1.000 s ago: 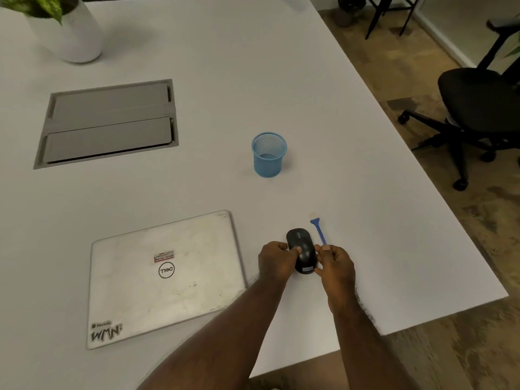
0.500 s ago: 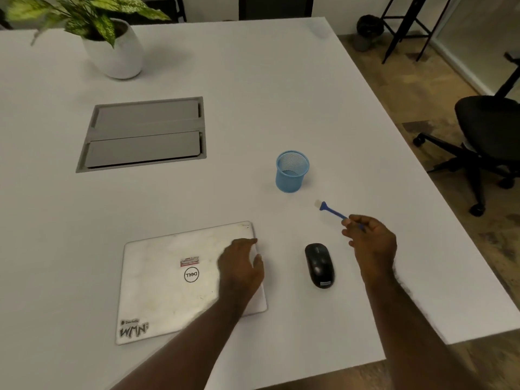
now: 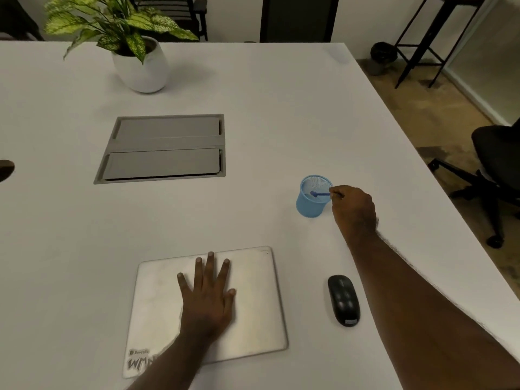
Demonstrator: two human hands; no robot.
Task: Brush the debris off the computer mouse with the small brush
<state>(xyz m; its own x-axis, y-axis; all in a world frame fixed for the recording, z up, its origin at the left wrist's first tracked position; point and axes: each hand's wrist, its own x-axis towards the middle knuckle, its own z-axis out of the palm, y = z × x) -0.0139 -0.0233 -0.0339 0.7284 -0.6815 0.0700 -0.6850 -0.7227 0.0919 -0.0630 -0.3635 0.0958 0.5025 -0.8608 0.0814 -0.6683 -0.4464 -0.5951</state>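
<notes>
The mouse (image 3: 343, 300) lies on the white surface (image 3: 253, 114) near the front edge, just right of the laptop (image 3: 253, 305), untouched by either hand. Farther off, the brush (image 3: 320, 194) is held over the open top of the blue mesh cup (image 3: 311, 205), its head pointing left inside the rim. The right hand (image 3: 354, 211) has its grip pinching the brush handle at the cup's right edge. The left hand (image 3: 209, 294) rests flat on the closed laptop lid, fingers spread, holding nothing. A gray hatch (image 3: 164, 149) is set into the surface farther left, and a potted plant (image 3: 135, 49) stands beyond it. An office chair (image 3: 495, 164) sits on the floor at the right.
</notes>
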